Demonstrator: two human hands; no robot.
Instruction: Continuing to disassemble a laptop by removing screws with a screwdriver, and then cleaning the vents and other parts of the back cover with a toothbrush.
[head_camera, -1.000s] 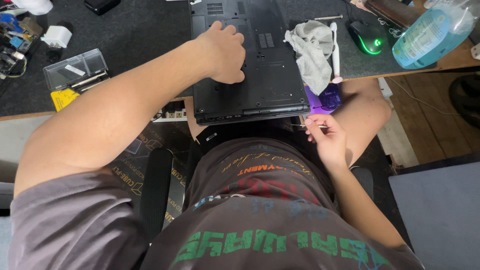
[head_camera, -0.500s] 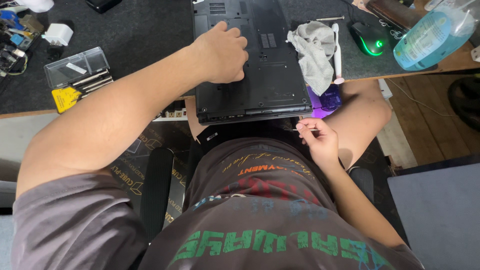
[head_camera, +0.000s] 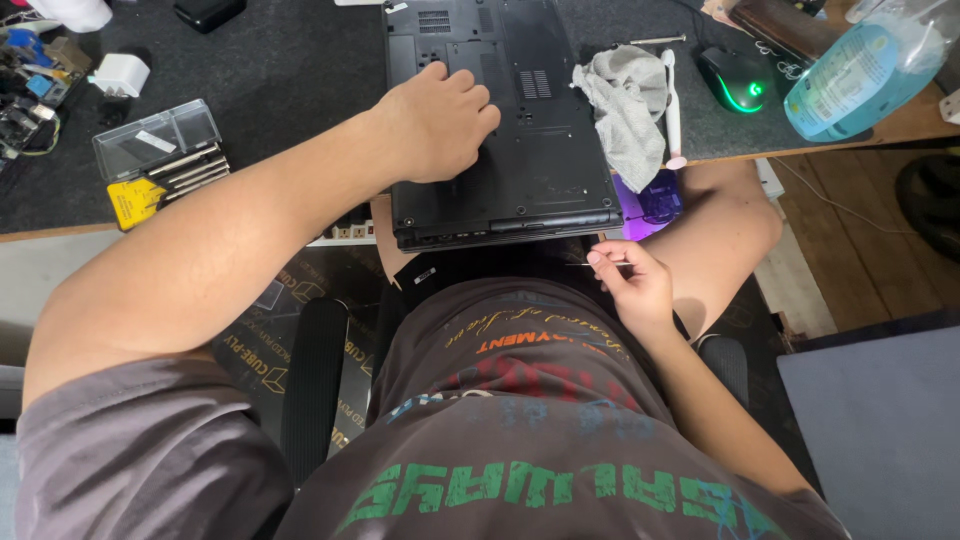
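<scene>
A black laptop (head_camera: 540, 170) lies upside down on the dark desk mat (head_camera: 270, 90), its front edge hanging over the desk toward me. My left hand (head_camera: 440, 120) rests on the laptop's underside with fingers curled, holding nothing. My right hand (head_camera: 630, 285) is below the desk edge, above my lap, just off the laptop's front right corner. It pinches a thin metal tool (head_camera: 592, 264) between thumb and fingers, the tip pointing left.
A grey cloth (head_camera: 620, 105) and a white brush (head_camera: 672, 100) lie at the laptop's right, then a green-lit mouse (head_camera: 735, 80) and a blue spray bottle (head_camera: 860, 70). A clear case of screwdriver bits (head_camera: 160, 150) and a white charger (head_camera: 120, 72) sit left. A purple-lit object (head_camera: 655, 195) glows under the desk.
My right hand with the thin tool has shifted slightly left and lower near the laptop's front edge. My left hand stays on the laptop.
</scene>
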